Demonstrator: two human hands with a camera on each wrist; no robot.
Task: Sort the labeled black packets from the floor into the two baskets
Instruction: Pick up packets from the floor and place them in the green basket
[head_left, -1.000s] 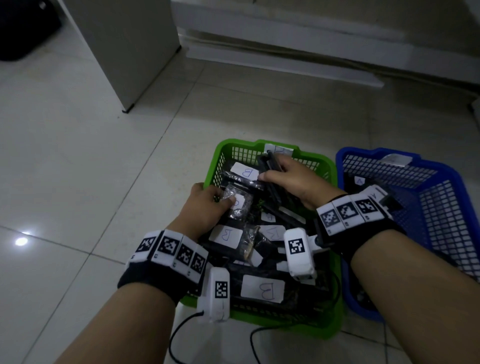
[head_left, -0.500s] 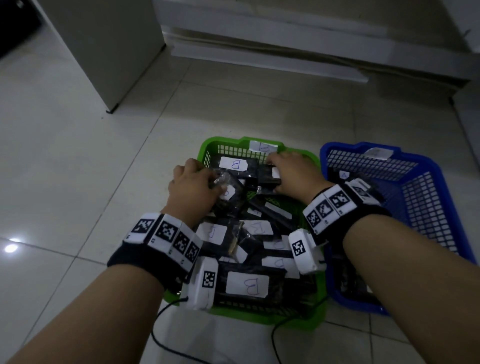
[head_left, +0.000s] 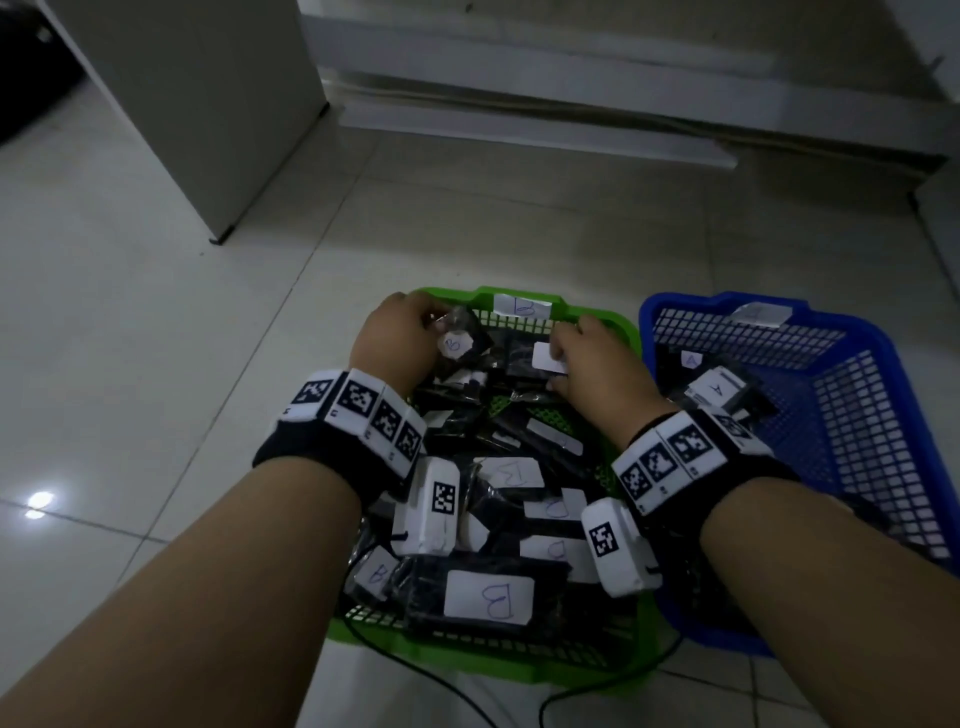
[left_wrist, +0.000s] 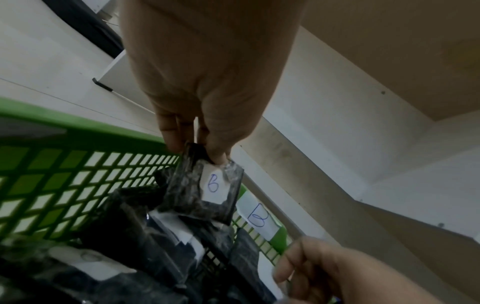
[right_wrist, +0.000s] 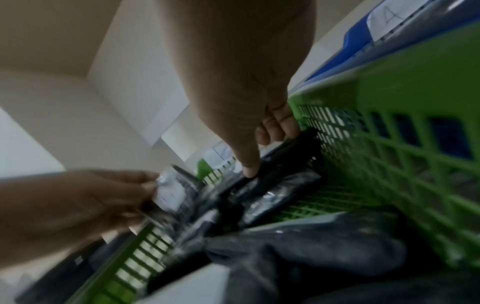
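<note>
A green basket (head_left: 626, 332) tagged B is full of black packets with white B labels. My left hand (head_left: 400, 338) pinches a small black packet marked B (head_left: 460, 340) by its top edge at the basket's far left corner (left_wrist: 210, 185). My right hand (head_left: 592, 358) reaches into the far right of the green basket, fingers and thumb curled on a long black packet (right_wrist: 285, 156). A blue basket (head_left: 878, 358) tagged A stands to the right with a few packets labeled A (head_left: 719, 387).
A large packet with a B label (head_left: 488, 597) lies at the green basket's near edge. Black cables (head_left: 415, 675) trail on the tiled floor in front. A grey cabinet (head_left: 208, 104) stands at the far left and a low wall ledge (head_left: 519, 119) runs behind.
Both hands have moved toward the far side of the green basket. The left hand has lifted the small B packet up to the far left corner.
</note>
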